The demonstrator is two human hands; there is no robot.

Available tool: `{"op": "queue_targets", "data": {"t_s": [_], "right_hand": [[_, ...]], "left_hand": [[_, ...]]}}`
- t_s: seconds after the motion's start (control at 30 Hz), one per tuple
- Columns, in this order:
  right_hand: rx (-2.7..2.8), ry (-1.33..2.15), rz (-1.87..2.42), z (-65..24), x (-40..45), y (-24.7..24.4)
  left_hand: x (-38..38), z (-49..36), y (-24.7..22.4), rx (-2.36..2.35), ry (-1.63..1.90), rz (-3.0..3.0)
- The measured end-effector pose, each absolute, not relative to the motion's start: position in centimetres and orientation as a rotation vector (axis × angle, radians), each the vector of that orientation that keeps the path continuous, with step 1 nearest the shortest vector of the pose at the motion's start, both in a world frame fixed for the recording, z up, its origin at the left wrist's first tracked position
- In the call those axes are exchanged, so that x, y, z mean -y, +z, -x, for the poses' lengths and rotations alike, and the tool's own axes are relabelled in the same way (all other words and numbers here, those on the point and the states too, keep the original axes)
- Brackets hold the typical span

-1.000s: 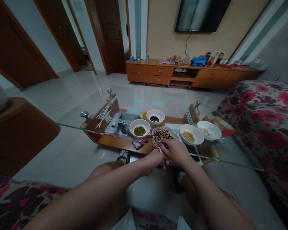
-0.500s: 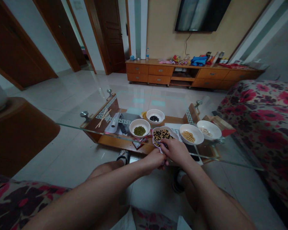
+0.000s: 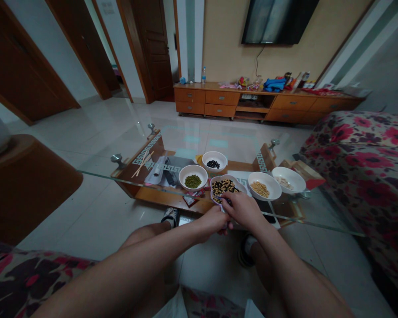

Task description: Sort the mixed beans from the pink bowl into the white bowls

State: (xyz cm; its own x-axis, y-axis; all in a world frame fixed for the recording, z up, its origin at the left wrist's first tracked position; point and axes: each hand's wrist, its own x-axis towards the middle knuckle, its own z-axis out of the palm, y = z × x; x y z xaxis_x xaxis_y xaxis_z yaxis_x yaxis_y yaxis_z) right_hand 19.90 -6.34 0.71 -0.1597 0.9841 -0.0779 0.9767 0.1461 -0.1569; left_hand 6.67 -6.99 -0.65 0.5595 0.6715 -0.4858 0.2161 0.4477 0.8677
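Note:
A scalloped dish (image 3: pixel 244 187) of mixed black and yellow beans (image 3: pixel 226 185) stands near the front edge of the glass table. My left hand (image 3: pixel 215 222) is closed just in front of it; what it holds is too small to tell. Over the dish's near rim lies my right hand (image 3: pixel 241 206), its fingers pinched together by the beans, their grip hard to make out. Around it are white bowls: green beans (image 3: pixel 193 181) on the left, black beans (image 3: pixel 213 164) behind, yellow beans (image 3: pixel 260 189) on the right, and pale pieces (image 3: pixel 284 182) farther right.
Chopsticks (image 3: pixel 142 164) lie at the left part of the glass table (image 3: pixel 119 145). A red packet (image 3: pixel 190 201) shows near the front. A low cabinet (image 3: pixel 220 96) and a television (image 3: pixel 278 22) stand beyond; a flowered sofa (image 3: pixel 368 176) is at the right.

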Motion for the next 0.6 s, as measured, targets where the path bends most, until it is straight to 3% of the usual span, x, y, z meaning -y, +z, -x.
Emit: {"op": "queue_targets", "data": {"t_s": [0.6], "right_hand": [[2.35, 0.276, 2.004, -19.89, 6.42, 0.89]], "left_hand": [[6.92, -6.66, -0.61, -0.97, 0.331, -1.102]]}}
